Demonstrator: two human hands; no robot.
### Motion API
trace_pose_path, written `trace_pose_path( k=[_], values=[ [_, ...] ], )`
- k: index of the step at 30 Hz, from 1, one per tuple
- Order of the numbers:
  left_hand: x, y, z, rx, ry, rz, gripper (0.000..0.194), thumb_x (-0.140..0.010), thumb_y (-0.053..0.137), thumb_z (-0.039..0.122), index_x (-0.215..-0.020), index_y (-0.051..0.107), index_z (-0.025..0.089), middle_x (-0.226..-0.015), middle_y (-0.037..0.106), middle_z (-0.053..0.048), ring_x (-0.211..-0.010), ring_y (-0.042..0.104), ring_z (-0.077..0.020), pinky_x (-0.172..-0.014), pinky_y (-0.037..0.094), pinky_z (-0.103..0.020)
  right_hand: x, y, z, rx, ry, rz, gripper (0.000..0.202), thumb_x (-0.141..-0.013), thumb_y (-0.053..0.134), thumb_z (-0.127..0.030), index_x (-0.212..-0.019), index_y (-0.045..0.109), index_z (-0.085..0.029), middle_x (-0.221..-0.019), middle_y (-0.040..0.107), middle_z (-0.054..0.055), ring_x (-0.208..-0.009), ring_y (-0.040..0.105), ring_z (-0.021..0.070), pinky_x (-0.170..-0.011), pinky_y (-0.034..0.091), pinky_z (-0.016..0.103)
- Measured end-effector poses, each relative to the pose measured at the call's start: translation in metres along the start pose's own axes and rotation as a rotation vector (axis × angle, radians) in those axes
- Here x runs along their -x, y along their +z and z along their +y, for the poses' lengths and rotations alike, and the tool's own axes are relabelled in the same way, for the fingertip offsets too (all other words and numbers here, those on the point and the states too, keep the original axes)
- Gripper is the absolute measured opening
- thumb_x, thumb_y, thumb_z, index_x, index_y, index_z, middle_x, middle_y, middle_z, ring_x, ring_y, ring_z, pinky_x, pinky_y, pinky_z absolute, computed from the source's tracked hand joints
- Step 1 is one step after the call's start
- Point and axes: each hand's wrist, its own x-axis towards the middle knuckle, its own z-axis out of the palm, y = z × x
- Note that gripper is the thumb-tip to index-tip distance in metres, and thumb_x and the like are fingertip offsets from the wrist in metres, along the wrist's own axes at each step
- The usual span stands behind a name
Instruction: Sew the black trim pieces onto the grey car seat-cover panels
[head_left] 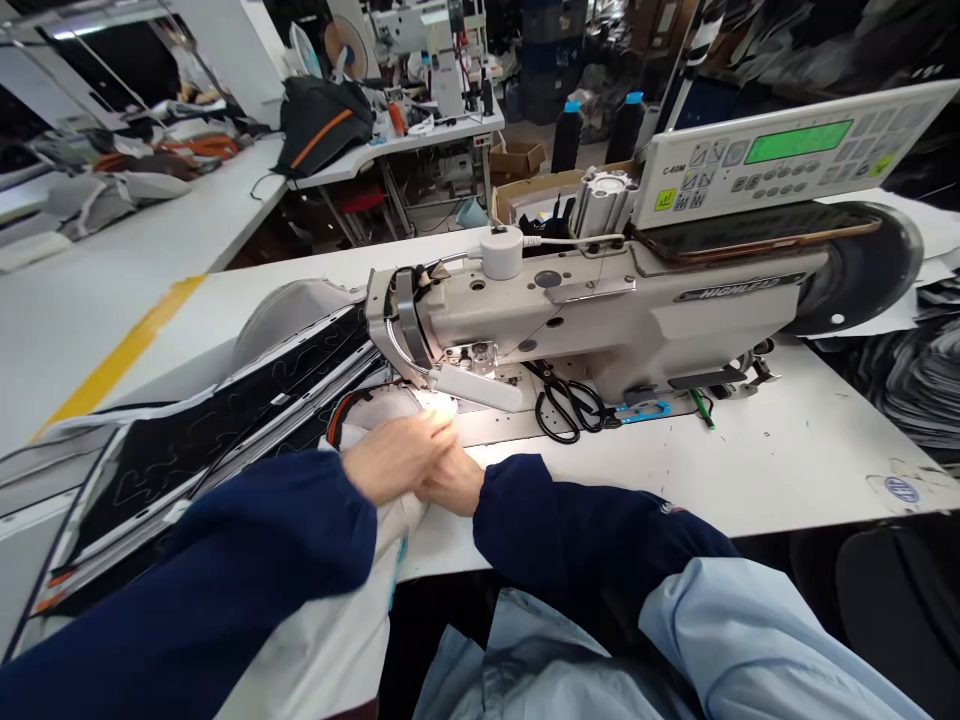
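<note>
Both my hands meet at the lit needle area of a sewing machine [555, 310]. My left hand [397, 455] lies over white fabric [352, 600], its fingers together and overlapping the other hand. My right hand [456, 478] is just beside and partly beneath it; its fingertips are hidden, and what it grips cannot be made out. The fabric runs from under my hands down over the table's front edge. A black quilted piece with light strips [247, 420] spreads to the left of the machine head.
Black scissors [570, 405], a light-blue tool [641, 412] and a green one [703, 408] lie by the machine base. A control panel [795, 150] stands above the machine. Further back are a black bag [324, 120], another worktable [412, 140] and stacked dark pieces [911, 370] at the right.
</note>
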Motion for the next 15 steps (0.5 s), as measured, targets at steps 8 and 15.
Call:
trace_pose_path(
  k=[8, 15],
  values=[
    [-0.04, 0.058, -0.033, -0.024, -0.326, 0.108, 0.025, -0.086, 0.047, 0.025, -0.101, 0.065, 0.015, -0.09, 0.067, -0.01, -0.09, 0.061, -0.0244, -0.063, 0.046, -0.03, 0.007, -0.016, 0.006, 0.25, -0.146, -0.072, 0.038, -0.083, 0.027, 0.004, -0.1, 0.06, 0.014, -0.098, 0.059, 0.039, -0.081, 0.065, 0.0339, -0.062, 0.049, 0.05],
    [-0.041, 0.085, -0.033, 0.005, -0.365, 0.402, 0.034, -0.091, 0.036, 0.023, -0.085, 0.07, 0.019, -0.078, 0.065, -0.008, -0.083, 0.06, -0.0201, -0.057, 0.039, -0.029, 0.017, -0.016, 0.016, 0.191, -0.052, 0.031, 0.033, -0.09, 0.031, -0.007, -0.099, 0.062, 0.0, -0.102, 0.061, 0.028, -0.094, 0.062, 0.0352, -0.08, 0.044, 0.054]
  ],
)
